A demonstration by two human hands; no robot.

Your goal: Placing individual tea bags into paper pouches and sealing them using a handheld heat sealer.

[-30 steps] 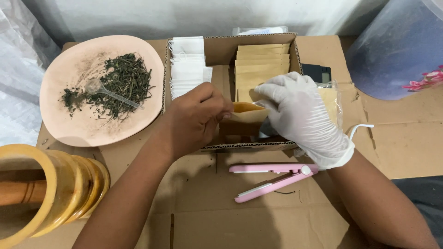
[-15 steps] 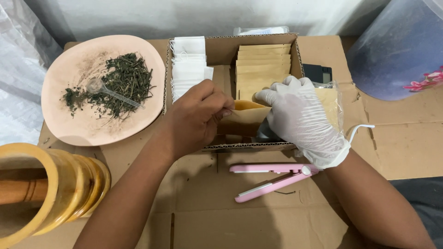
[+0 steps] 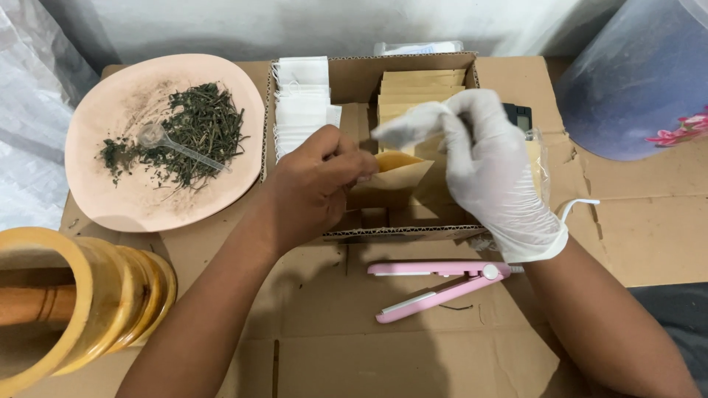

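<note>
The bare left hand (image 3: 317, 184) pinches the mouth of a brown paper pouch (image 3: 394, 175), holding it open over the cardboard box (image 3: 402, 234). The gloved right hand (image 3: 490, 173), which half a second ago lay low against the pouch, has lifted; its fingers now close on a white filter bag (image 3: 409, 125) just above the pouch's opening, so the bag seems on its way in. Beyond the left hand stand stacked white bags (image 3: 301, 99); farther left, a pink plate (image 3: 110, 199) of dried herbs (image 3: 199, 129). Nearer the person lies a pink sealer (image 3: 439, 284) on the desk (image 3: 627, 236).
</note>
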